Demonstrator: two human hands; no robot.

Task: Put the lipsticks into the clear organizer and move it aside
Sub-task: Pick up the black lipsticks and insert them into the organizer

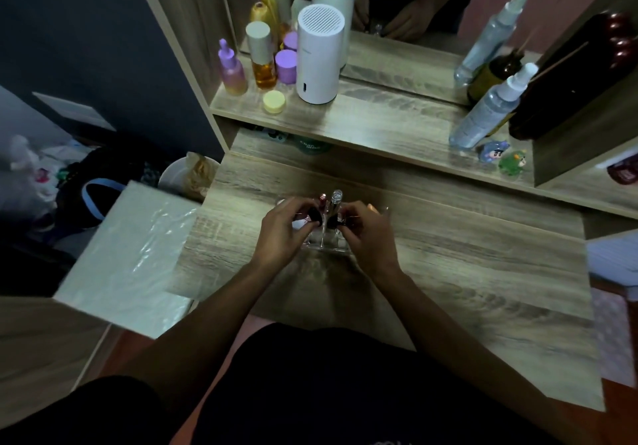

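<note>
Fingers [312, 217] of the left hand [283, 237] and right hand [366, 237] each pinch a dark-capped lipstick [315, 216] over the clear organizer [326, 242], presumably to seat both upright beside two tubes [335, 199] already standing (cell positions unclear). The organizer sits mid-table [466, 265]; bare wood lies open on both sides, the shelf edge [379, 152] behind.

Bare desk [466, 272] lies open right of centre and toward the bottom edge. A raised shelf [379, 123] crowded with bottles [490, 109] blocks the top; a white box [131, 258] crowds the left.
</note>
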